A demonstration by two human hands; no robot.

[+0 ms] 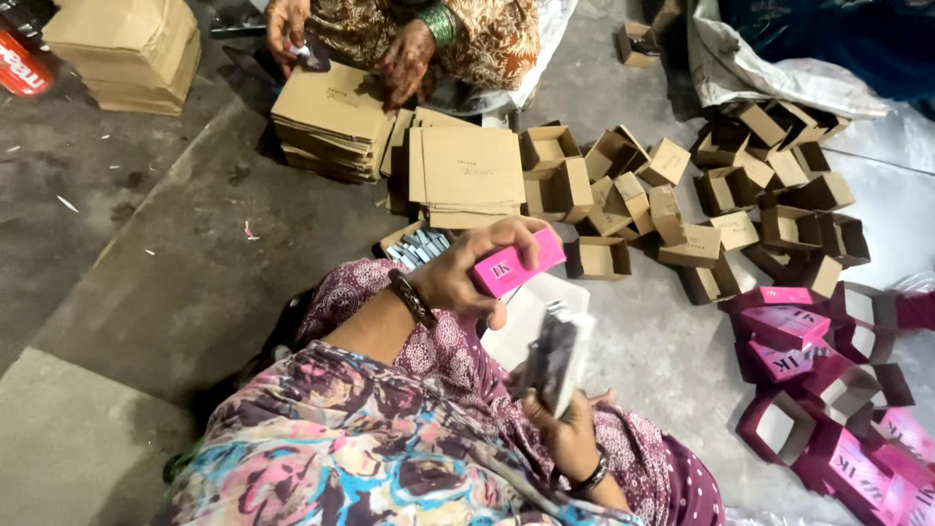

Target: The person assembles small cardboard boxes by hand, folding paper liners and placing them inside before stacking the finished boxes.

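**Both hands loaded: pink box up, dark item ready**

Left hand (466, 276) is closed round a small pink box (517, 263), end turned toward the right hand, looks like for loading. Right hand (563, 429), nearer, grips a dark wrapped item (560, 358) upright. Far off, another person's hands (404, 60) work flat brown cardboard blanks (466, 173). Folded brown boxes (682, 209) spread right; finished pink boxes (789, 336) heap near right.

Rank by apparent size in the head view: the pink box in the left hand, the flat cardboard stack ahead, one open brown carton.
1. Flat cardboard stack
2. Pink box, though it is nearer the camera
3. Open brown carton
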